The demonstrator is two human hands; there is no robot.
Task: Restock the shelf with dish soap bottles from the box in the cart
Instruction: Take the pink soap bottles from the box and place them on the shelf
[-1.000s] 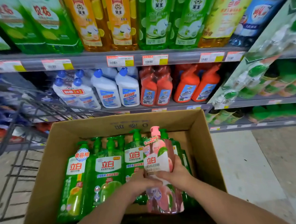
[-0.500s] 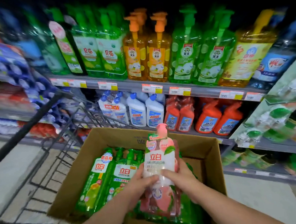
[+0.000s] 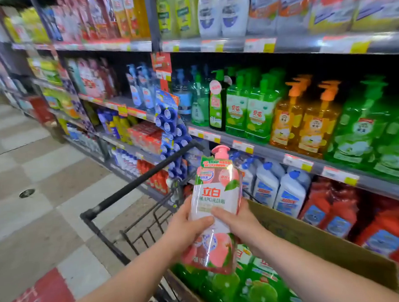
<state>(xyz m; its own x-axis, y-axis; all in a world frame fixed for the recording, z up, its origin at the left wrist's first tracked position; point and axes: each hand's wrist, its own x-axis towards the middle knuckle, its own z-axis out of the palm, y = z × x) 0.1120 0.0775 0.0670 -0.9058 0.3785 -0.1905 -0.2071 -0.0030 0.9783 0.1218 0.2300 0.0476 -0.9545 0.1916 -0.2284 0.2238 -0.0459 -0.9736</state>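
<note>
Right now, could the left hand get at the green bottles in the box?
Probably not yet: the left hand and right hand both grip the pink bottle, held above the green bottles. The box is open on top, so once freed it likely could.

Pink pump bottle [image 3: 216, 196], peach label: upright, held above the cardboard box [image 3: 314, 239]. Green bottles [image 3: 254, 284] lie packed inside the box. Box sits in black wire cart [image 3: 135, 184], beside the shelf [image 3: 270, 151].

Checkered tile floor [image 3: 39, 159], red floor sticker [image 3: 39, 295], small round metal cap [image 3: 26, 193].
</note>
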